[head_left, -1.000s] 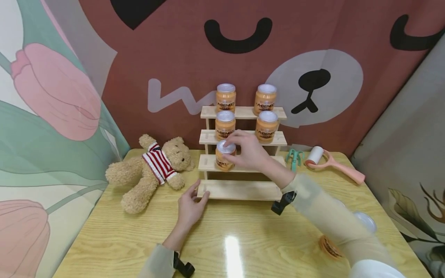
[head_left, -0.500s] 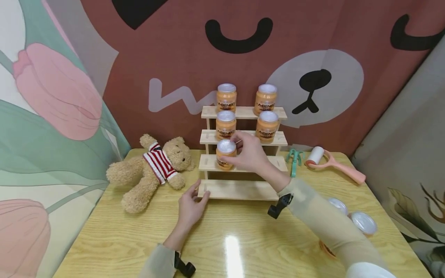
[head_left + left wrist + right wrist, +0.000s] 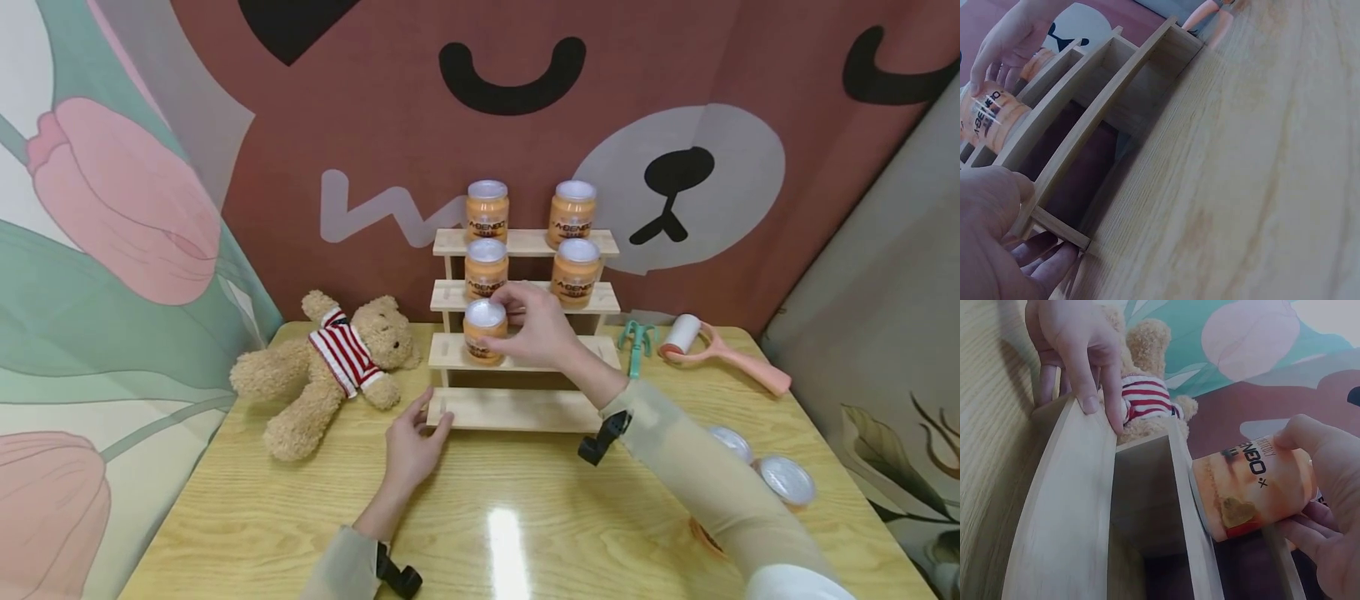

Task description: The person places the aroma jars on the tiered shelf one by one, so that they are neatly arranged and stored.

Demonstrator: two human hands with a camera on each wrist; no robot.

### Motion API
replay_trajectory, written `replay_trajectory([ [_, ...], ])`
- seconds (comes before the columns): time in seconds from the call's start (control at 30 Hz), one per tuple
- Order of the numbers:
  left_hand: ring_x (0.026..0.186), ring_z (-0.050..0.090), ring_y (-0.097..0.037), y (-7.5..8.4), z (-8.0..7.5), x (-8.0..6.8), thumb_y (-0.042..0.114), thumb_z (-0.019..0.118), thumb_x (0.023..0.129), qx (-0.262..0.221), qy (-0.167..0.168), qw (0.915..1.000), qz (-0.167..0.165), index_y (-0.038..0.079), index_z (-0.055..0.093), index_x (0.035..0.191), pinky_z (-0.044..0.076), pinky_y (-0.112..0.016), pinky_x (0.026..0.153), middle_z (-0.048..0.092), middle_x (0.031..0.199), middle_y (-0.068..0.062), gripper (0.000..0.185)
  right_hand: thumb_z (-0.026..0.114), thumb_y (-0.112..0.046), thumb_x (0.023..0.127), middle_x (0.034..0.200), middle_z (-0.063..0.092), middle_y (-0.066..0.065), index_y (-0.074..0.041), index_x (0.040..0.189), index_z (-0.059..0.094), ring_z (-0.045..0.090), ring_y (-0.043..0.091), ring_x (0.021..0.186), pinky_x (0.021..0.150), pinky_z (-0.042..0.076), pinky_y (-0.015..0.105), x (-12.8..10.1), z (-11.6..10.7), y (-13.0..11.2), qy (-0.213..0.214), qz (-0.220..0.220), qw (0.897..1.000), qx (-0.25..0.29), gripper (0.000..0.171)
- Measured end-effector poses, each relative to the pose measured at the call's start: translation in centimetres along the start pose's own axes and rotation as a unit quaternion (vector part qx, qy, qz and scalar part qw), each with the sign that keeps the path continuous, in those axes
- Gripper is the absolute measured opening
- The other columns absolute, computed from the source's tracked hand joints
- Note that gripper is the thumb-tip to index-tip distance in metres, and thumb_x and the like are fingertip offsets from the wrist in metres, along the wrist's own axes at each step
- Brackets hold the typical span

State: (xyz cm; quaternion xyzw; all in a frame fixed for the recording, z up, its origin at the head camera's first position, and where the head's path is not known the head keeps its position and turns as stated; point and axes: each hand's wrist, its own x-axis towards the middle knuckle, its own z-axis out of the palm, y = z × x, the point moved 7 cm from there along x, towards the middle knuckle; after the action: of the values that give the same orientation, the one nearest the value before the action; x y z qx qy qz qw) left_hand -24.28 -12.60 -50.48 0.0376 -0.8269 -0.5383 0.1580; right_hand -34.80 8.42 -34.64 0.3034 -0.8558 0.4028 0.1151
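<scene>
A four-step wooden display shelf (image 3: 525,410) stands on the table. My right hand (image 3: 536,327) holds an orange jar with a silvery lid (image 3: 484,343) at the left of the second step from the bottom, thumb in front and fingers behind. In the right wrist view the jar (image 3: 1254,487) sits upright against the step's board. My left hand (image 3: 414,442) grips the left end of the lowest step, its thumb (image 3: 1019,187) on the front and fingers (image 3: 1054,265) round the side. Two more jars stand on each of the two upper steps, such as the top left jar (image 3: 487,212).
A teddy bear (image 3: 341,354) in a striped shirt lies left of the shelf. To the right are a green claw-like tool (image 3: 636,342) and a pink lint roller (image 3: 738,358). Several jars, one with a silvery lid (image 3: 786,479), stand at the table's right, partly behind the right sleeve.
My right fingers have moved off the top of the lid to the jar's right side. The jar has shifted very slightly. My left hand stays on the shelf end.
</scene>
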Motion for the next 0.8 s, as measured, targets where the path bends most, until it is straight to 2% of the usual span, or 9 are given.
replay_trajectory([
  [0.3,0.101,0.077,-0.03,0.2,-0.3,0.0,0.015,0.082,0.094,0.013,-0.002,0.9999,-0.006,0.002,0.064,0.145,0.066,-0.043,0.092,0.077,0.122,-0.022,0.056,0.094,-0.025,0.081,0.122,0.073,0.008,-0.009,0.122,0.071,0.072,0.024,0.11,0.091,0.066,0.031,-0.1,-0.4,-0.2,-0.023,-0.004,1.0,-0.01,0.05],
  [0.53,0.099,0.077,-0.03,0.1,-0.3,-0.1,0.013,0.082,0.094,0.013,-0.002,0.9999,-0.008,0.001,0.064,0.146,0.066,-0.043,0.092,0.078,0.117,-0.023,0.056,0.088,-0.027,0.088,0.128,0.073,0.013,-0.005,0.13,0.069,0.073,0.03,0.112,0.095,0.066,0.038,-0.1,-0.9,-1.6,-0.064,-0.04,0.994,-0.082,0.051],
  [0.67,0.098,0.077,-0.03,0.1,-0.1,-0.2,0.013,0.082,0.094,0.014,-0.003,0.9999,-0.005,0.001,0.064,0.145,0.066,-0.043,0.092,0.078,0.118,-0.022,0.056,0.084,-0.025,0.091,0.127,0.072,0.015,-0.005,0.13,0.069,0.072,0.035,0.114,0.094,0.065,0.045,-0.5,-3.3,-2.3,-0.063,-0.051,0.99,-0.117,0.047],
  [0.8,0.101,0.077,-0.032,0.2,-0.1,-0.1,0.014,0.082,0.094,0.011,-0.002,0.9999,-0.004,0.001,0.064,0.145,0.066,-0.044,0.092,0.077,0.122,-0.024,0.056,0.08,-0.022,0.095,0.114,0.075,0.012,-0.006,0.121,0.073,0.073,0.031,0.103,0.088,0.064,0.048,-1.2,-7.0,-2.5,-0.057,-0.053,0.987,-0.141,0.032],
])
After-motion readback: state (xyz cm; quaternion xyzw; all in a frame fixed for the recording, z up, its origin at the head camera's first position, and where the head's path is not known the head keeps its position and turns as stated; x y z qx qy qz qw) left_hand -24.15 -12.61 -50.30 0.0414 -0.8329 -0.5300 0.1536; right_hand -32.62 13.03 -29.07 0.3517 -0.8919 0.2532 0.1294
